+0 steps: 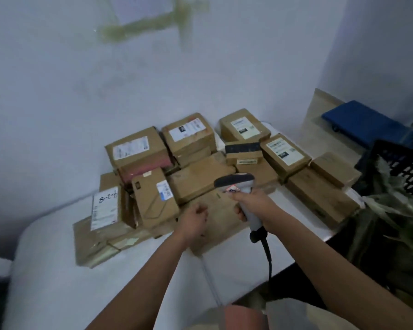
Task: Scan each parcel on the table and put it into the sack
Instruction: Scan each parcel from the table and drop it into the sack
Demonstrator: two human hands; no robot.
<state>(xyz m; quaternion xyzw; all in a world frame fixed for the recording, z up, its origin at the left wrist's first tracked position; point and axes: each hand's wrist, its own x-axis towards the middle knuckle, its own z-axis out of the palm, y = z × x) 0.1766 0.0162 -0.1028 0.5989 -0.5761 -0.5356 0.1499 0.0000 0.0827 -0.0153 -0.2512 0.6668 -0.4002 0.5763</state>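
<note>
Several brown cardboard parcels (196,182) lie piled on a white table (57,270) against the wall, many with white labels. My right hand (253,206) grips a grey and white corded barcode scanner (239,186), its head pointing left over the pile. My left hand (194,221) rests on a flat brown parcel (221,214) at the front of the pile, fingers curled at its edge. A greenish translucent sack (391,225) stands open at the right of the table.
A black perforated crate (405,167) sits behind the sack at the right. A blue flat object (360,120) lies on a pale surface further back. The white wall runs close behind the parcels. The scanner cable (268,256) hangs down over the table's front edge.
</note>
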